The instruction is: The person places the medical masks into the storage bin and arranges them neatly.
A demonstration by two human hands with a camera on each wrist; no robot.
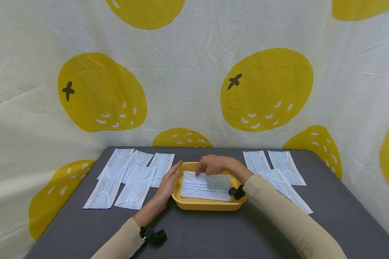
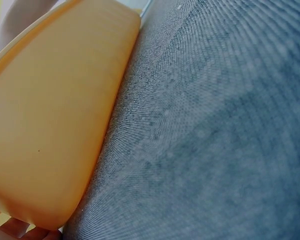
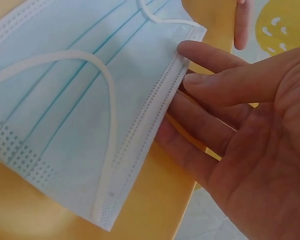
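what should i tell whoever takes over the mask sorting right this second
Left hand: open, flat against the left wall of the yellow tray.
Right hand: fingers on the far edge of the mask stack in the tray, not plainly gripping.
Done: masks are stacked in the tray.
Left: five loose masks on the left and about four on the right, all on the grey table.

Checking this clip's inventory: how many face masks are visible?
9: five on the table's left, three on its right, one atop the yellow tray stack; more may lie beneath.
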